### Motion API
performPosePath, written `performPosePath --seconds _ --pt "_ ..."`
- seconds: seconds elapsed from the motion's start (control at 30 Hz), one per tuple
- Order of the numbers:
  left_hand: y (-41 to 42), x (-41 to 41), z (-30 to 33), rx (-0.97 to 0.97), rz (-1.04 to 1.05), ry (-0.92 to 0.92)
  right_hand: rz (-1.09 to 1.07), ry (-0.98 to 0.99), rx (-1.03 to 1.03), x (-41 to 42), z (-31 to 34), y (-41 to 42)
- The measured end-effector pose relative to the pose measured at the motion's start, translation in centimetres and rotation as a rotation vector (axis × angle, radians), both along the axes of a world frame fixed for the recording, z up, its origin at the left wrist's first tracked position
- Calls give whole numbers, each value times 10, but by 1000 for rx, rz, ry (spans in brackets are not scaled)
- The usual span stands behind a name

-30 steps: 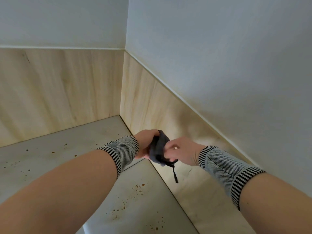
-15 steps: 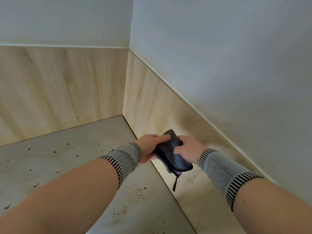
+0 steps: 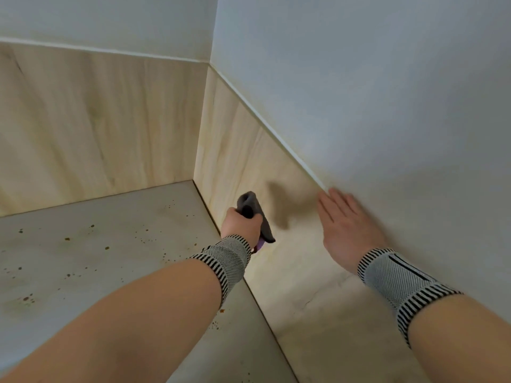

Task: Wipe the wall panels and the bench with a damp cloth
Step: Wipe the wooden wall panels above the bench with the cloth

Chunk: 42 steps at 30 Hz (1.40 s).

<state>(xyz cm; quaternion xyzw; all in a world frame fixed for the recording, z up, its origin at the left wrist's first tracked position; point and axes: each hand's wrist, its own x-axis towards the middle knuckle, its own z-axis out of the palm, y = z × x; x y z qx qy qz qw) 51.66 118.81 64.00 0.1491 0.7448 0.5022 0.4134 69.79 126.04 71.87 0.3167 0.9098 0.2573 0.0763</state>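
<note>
My left hand point(image 3: 241, 222) grips a folded dark grey cloth point(image 3: 250, 203), which sticks up out of my fist close to the right wood-look wall panel point(image 3: 243, 150). My right hand point(image 3: 345, 228) is spread with straight fingers in front of that same panel, its fingertips near the white trim at the panel's top; whether it touches the panel I cannot tell. The grey bench point(image 3: 110, 244) lies below, dotted with small brown specks. A second wall panel point(image 3: 96, 128) runs along the back and meets the right one in the corner.
White painted wall point(image 3: 359, 78) rises above both panels. Both wrists wear striped knit bands. The corner where the two panels and the bench meet lies just ahead of my left hand.
My right hand has let go of the cloth and moved right toward the panel with its fingers spread. The left hand now holds the cloth alone, raised a little toward the corner.
</note>
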Motion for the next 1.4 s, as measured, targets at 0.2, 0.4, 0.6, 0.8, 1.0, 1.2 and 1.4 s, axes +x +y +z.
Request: performPosePath --seconds 0.2,0.4,0.6,0.8,1.0,1.2,1.4 --pt "51 25 3 154 -142 100 28 58 20 11 -18 8" --pt "43 82 -17 232 -457 412 56 79 33 9 -21 12" --pt "38 78 -13 279 -465 525 46 100 36 8 -20 9" --pt "84 24 24 246 -159 471 44 114 42 7 -21 10" --pt "38 77 2 421 -403 572 61 104 31 9 -18 8" --pt "40 66 2 441 -562 585 52 109 28 8 -17 7" --pt "86 25 -3 187 -352 415 87 13 61 -23 -7 12"
